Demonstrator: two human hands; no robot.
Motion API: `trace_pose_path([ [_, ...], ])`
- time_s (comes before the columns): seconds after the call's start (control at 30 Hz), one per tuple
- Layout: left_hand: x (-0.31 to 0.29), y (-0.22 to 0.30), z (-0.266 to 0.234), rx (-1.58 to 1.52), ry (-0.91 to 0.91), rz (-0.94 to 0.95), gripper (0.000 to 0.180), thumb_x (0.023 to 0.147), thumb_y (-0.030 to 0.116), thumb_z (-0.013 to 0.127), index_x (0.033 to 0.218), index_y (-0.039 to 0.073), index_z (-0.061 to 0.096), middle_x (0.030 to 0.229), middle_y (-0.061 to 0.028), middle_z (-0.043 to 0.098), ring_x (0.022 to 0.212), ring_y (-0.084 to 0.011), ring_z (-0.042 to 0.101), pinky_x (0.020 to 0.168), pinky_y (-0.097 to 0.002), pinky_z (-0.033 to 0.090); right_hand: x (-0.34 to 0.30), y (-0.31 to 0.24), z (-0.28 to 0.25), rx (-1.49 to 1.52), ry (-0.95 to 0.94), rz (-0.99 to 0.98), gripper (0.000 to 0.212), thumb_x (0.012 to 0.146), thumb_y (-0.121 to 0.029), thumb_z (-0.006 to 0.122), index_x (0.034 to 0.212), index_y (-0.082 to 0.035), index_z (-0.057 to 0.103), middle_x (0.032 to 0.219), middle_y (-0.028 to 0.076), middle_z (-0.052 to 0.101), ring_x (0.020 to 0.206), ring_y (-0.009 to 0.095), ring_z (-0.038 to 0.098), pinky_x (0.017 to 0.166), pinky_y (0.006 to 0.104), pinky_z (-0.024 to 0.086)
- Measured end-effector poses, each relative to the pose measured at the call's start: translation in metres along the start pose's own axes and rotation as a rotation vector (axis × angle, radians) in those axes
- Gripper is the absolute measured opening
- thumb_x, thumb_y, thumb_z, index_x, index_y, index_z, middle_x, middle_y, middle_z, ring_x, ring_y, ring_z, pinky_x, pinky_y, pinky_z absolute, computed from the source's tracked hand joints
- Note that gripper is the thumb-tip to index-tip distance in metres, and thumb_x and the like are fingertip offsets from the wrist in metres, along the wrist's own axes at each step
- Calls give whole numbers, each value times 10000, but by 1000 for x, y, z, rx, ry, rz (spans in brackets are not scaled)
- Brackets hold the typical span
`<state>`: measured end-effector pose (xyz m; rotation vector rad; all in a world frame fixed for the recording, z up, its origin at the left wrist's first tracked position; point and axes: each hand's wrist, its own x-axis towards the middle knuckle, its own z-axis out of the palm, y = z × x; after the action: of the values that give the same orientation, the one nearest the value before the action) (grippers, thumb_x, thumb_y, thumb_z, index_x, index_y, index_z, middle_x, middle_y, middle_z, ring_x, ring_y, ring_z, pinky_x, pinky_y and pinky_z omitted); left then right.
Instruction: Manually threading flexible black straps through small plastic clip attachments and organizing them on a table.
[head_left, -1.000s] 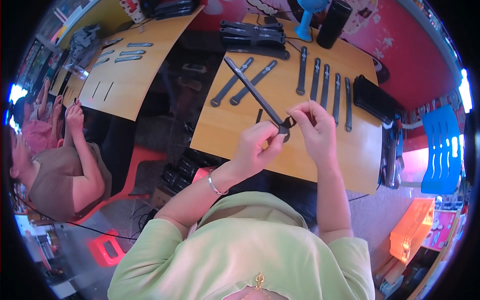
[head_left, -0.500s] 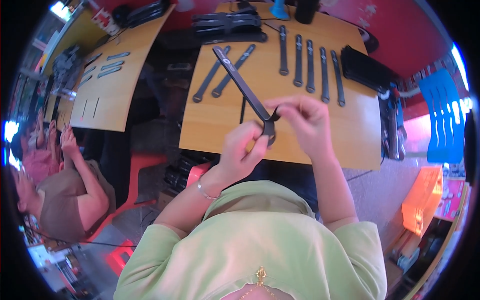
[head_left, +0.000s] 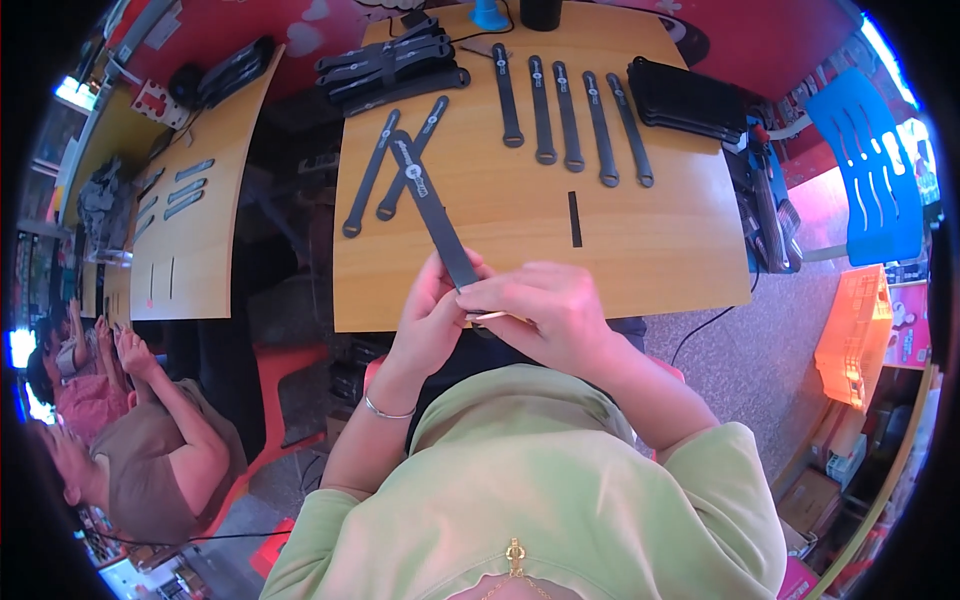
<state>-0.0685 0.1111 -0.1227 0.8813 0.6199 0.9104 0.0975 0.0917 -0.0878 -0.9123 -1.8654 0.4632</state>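
At the wood-toned table (head_left: pixel 670 250), with a blue slotted chair (head_left: pixel 868 185) and orange crate (head_left: pixel 852 335) rightward, your left hand (head_left: pixel 428 318) and right hand (head_left: pixel 548 308) grasp one dark strap (head_left: pixel 436 225).

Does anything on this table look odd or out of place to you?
Nothing looks spilled or damaged. Mildly odd: one short black strip lies alone on the table, nearer the person than the row of five longer straps.
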Motion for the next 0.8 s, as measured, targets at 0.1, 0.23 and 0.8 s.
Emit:
trace_pose_path([
  [0.1, 2, -2, 6, -117, 5, 16, 260, 942, 51, 359, 1198, 27, 401, 1044, -60, 517, 946, -118, 533, 796, -233, 449, -4, 3, 0, -45, 32, -22, 277, 640, -14, 718, 898, -113, 703, 834, 51, 678, 667, 194, 642, 539, 282, 477],
  [0.23, 5, -4, 14, -82, -25, -35, 265, 948, 59, 315, 1200, 42, 395, 922, -45, 501, 795, -90, 514, 654, -208, 428, -5, 9, -1, -173, 145, -41, 331, 598, -37, 703, 909, -145, 681, 942, 15, 659, 686, 184, 642, 552, 281, 506],
  [0.8, 21, 19, 26, 202, -398, -256, 158, 991, 143, 359, 1028, 34, 467, 646, 47, 370, 521, -35, 318, 477, -179, 267, -14, 25, -34, 558, 167, 631, 142, 861, 56, 541, 949, 22, 647, 865, 61, 653, 776, 116, 606, 720, 232, 478],
])
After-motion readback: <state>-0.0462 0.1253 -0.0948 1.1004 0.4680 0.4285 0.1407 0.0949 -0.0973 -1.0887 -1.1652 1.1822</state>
